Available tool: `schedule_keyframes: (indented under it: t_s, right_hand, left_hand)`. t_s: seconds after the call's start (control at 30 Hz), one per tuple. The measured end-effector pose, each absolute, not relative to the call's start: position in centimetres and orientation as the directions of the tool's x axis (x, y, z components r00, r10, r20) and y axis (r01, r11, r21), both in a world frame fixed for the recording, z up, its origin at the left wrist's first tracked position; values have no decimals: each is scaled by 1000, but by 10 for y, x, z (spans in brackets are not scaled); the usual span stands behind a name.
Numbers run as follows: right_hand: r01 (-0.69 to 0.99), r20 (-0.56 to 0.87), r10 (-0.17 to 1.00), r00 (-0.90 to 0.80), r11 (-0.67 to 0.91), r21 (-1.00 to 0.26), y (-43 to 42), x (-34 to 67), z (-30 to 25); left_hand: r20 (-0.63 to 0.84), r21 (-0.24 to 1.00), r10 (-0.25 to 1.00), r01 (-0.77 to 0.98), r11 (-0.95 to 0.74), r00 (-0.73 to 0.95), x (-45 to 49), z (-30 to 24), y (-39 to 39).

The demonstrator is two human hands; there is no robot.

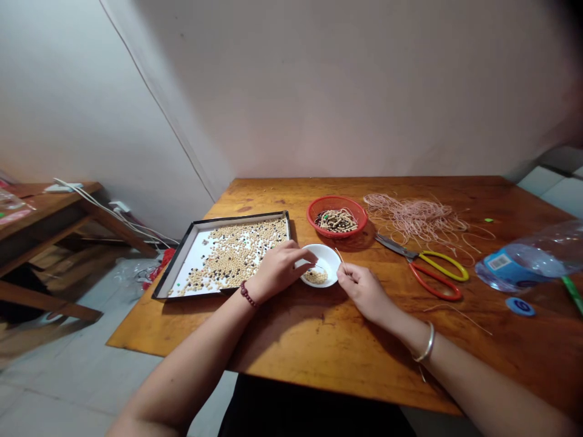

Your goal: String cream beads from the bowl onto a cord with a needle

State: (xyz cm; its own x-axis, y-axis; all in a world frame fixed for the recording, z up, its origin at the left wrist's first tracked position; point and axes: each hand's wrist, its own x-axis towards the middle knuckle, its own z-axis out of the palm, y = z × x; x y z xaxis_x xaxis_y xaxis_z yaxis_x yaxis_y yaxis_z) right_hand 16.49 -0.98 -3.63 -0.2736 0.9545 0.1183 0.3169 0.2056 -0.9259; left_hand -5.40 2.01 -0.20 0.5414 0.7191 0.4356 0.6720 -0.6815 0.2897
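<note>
Over the left side of a small white bowl [334, 258] reaches my left hand [283, 266], a dark bead bracelet on its wrist. Its thumb and forefinger look apart, and I make out nothing held between them. Pale beads [316, 277] lie in the bottom of the bowl, with a thin dark line above them that is too fine to name. At the bowl's right rim, my right hand [362, 288] is closed in a pinch on a thin light cord [340, 260], whose end sticks up past the fingertips. A silver bangle circles that wrist.
Left is a black-edged tray [184, 258] of pale and dark beads. Behind the bowl sits a red basket [314, 220] of beaded strands. Rightward lie scissors [412, 256], a pink cord tangle [419, 218], a plastic bottle [519, 264] and a blue cap [520, 306].
</note>
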Motion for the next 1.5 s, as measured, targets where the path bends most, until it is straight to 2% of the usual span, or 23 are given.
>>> schedule_keyframes:
  t_s: [0.1, 0.17, 0.23, 0.33, 0.4, 0.43, 0.5, 0.6, 0.7, 0.8, 0.93, 1.1, 1.13, 1.2, 1.27, 1.3, 1.37, 1.5]
  right_hand:
    - [330, 102, 955, -279, 195, -924, -9, 164, -39]
    - [318, 101, 956, -276, 190, -929, -8, 163, -38]
    - [294, 105, 960, -258, 181, -938, -7, 162, -37]
    - [211, 117, 970, -215, 163, -964, -5, 161, -35]
    - [97, 104, 973, -204, 126, -987, -5, 160, -34]
    - [22, 74, 975, -210, 81, -996, -5, 160, -33]
    - [-149, -20, 970, -242, -57, -987, -5, 161, -30]
    - [-380, -131, 946, -296, -243, -893, -6, 165, -22]
    - [-500, -155, 938, -310, -300, -813, -5, 171, -13]
    - [-537, -165, 939, -302, -310, -785, -2, 175, -10]
    - [-472, -150, 954, -261, -261, -842, 1, 174, -13]
    - [-119, -16, 994, -104, -28, -992, 1, 168, -20]
    - [-52, 27, 996, -88, 22, -998, 1, 167, -21]
    - [60, 99, 992, -78, 104, -993, 1, 166, -23]
    - [147, 139, 987, -82, 150, -978, 0, 165, -25]
    - [181, 149, 985, -87, 163, -970, -1, 165, -26]
    - [234, 166, 981, -105, 186, -954, -2, 164, -28]
    - [289, 199, 966, -168, 241, -927, -7, 163, -30]
  left_hand:
    - [469, 141, 642, 665, -733, 607, -51, -4, 17]
    - [494, 105, 616, 662, -743, 613, -50, -2, 17]
    - [499, 73, 651, 721, -689, 572, -54, 0, 20]
    - [439, 9, 832, 924, -382, 340, -70, 1, 27]
    - [315, -21, 935, 986, -164, 162, -83, -1, 33]
    - [244, -25, 962, 992, -122, 124, -89, -3, 35]
    - [163, -9, 977, 990, -140, 140, -95, -7, 40]
    - [120, 46, 966, 971, -236, 229, -94, -8, 45]
    - [102, 103, 957, 954, -283, 273, -88, -5, 46]
    - [102, 137, 960, 952, -272, 260, -87, -2, 46]
    - [121, 168, 966, 954, -247, 229, -90, -4, 45]
    - [219, 218, 960, 950, -223, 175, -90, -3, 45]
    - [247, 270, 954, 933, -236, 170, -88, -1, 45]
    - [263, 489, 947, 822, -294, 182, -82, 1, 45]
    - [230, 743, 949, 591, -313, 214, -76, 3, 44]
    - [201, 829, 951, 476, -293, 236, -73, 3, 44]
    - [142, 914, 949, 331, -235, 280, -69, 2, 43]
    - [77, 971, 914, 177, -159, 398, -68, -1, 40]
